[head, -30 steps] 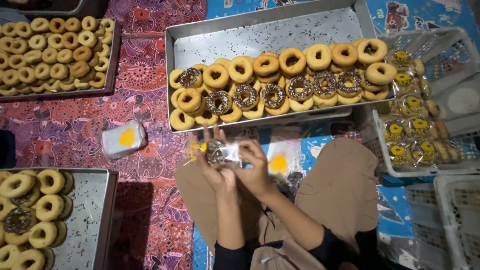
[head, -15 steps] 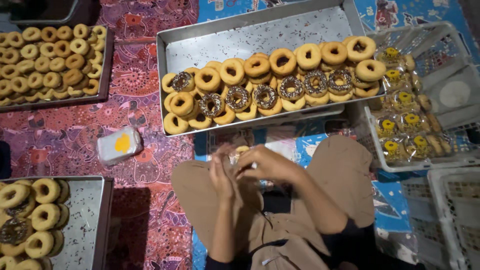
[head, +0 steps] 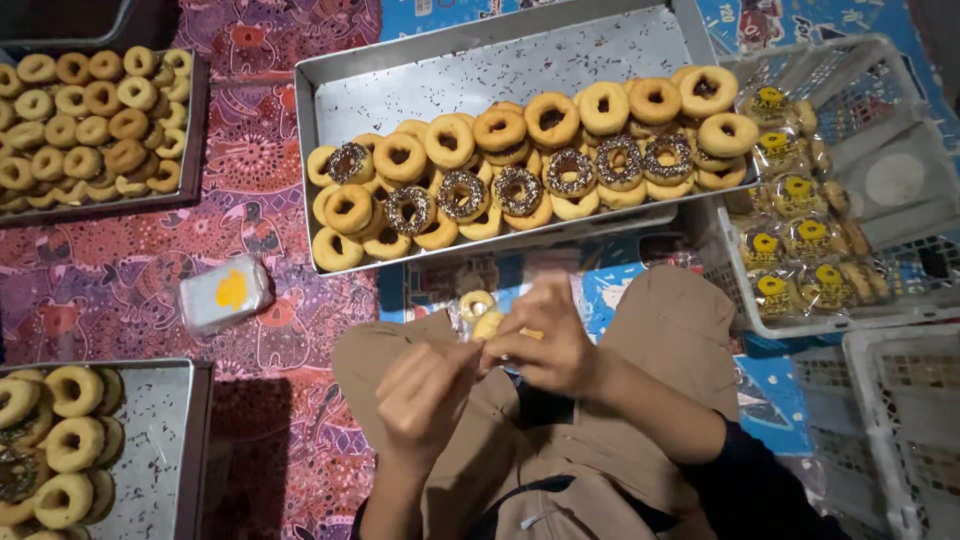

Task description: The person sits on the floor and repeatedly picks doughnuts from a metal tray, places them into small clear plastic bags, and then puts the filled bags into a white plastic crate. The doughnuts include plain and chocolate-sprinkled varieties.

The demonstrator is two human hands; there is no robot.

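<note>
I sit on the floor with both hands over my lap in tan cloth. My right hand [head: 548, 345] grips a small clear packet with plain donuts [head: 478, 312] in it. Just left of it, my left hand [head: 425, 392] has its fingers curled and pinched at the packet's lower edge, touching the right hand's fingertips. Motion blurs both hands. Beyond them lies a large metal tray [head: 500, 60] with rows of plain and chocolate-sprinkled donuts [head: 520, 160].
A white plastic basket [head: 880, 110] at the right holds wrapped donuts with yellow labels [head: 800, 235]; another white basket [head: 900, 420] stands below it. Donut trays sit at the top left [head: 195, 120] and bottom left [head: 165, 440]. A white and yellow pack [head: 225, 293] lies on the patterned mat.
The hands have drawn closer to my body and lower in view. The packet between them now shows plain donuts rather than the sprinkled one seen a second ago.
</note>
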